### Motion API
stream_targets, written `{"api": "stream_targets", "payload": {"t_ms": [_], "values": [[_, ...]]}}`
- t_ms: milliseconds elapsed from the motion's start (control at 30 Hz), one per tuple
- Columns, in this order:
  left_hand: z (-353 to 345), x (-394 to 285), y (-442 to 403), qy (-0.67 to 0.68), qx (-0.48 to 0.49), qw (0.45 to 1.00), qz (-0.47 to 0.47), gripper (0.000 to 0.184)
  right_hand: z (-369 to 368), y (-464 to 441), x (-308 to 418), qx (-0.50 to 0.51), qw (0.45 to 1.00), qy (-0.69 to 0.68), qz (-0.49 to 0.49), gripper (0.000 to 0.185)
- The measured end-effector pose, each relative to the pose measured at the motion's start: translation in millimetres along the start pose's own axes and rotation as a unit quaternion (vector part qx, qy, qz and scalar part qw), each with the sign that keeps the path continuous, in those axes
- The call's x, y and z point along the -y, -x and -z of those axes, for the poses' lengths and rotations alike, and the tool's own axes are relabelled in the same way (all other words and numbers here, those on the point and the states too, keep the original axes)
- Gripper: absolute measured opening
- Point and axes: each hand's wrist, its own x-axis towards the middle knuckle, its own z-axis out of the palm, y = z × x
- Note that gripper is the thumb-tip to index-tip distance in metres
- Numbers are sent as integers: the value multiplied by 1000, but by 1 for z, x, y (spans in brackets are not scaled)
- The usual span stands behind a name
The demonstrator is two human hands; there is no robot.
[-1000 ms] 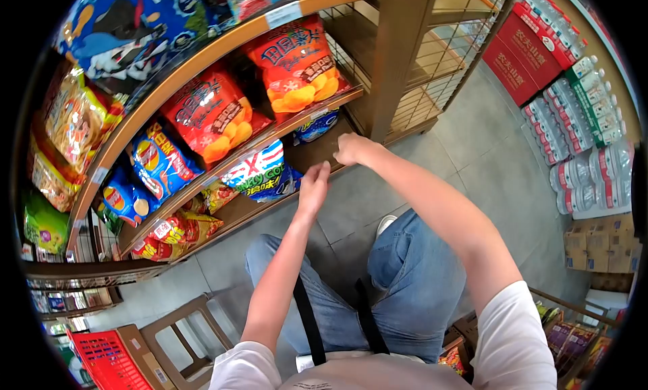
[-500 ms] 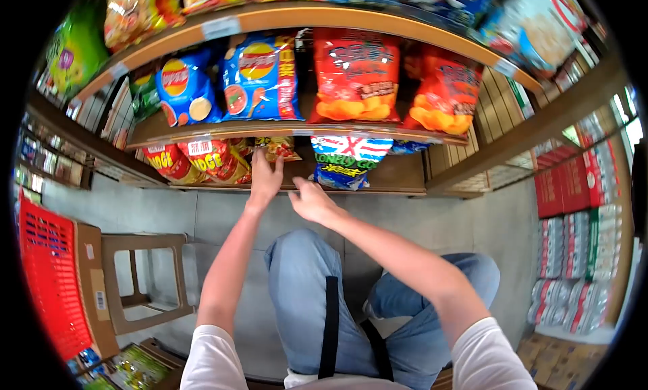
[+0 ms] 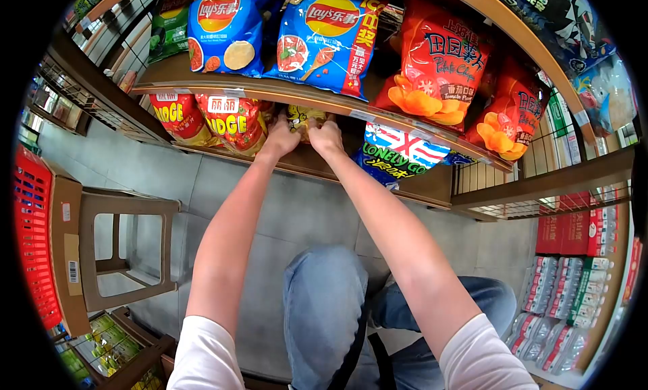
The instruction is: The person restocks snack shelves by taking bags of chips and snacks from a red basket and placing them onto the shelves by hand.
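Observation:
On the bottom shelf, both hands reach to a yellow snack bag that is mostly hidden under the shelf above. My left hand is closed at its left edge, and my right hand is closed at its right edge, with fingertips partly out of sight. Left of the hands stand red and yellow bags marked FUDGE in part, the nearer one close to my left hand. A blue, white and red LONELY GOD bag leans at the shelf front, right of my right hand.
Above, a shelf edge overhangs the hands, carrying blue Lay's bags and red potato chip bags. A brown stool and a red basket stand at left. Packs of bottles are stacked at right.
My right hand has moved from in front of the shelf onto the yellow bag, beside my left hand. The view has come nearer the shelf and tilted.

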Motion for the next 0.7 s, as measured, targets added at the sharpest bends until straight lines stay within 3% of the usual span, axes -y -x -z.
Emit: {"api": "stream_targets", "payload": {"t_ms": [167, 300, 500, 600, 633, 700], "values": [[0, -14, 26, -74, -5, 997, -6, 91, -8, 3, -22, -74, 997, 20, 21, 61], [-1, -24, 55, -8, 13, 999, -39, 82, 0, 15, -30, -63, 997, 37, 17, 57], [-17, -1, 70, -3, -82, 992, -95, 63, 10, 46, -25, -32, 996, 39, 76, 45], [-3, -19, 76, 96, -36, 995, 16, 71, 15, 62, -29, -42, 996, 8, 75, 31], [-6, -17, 69, 96, -35, 995, 16, 71, 13, 62, -31, -52, 996, -17, 76, 25], [-7, -15, 56, 270, -69, 958, -72, 68, 8, 61, -33, -71, 994, -24, 85, 22]]}}
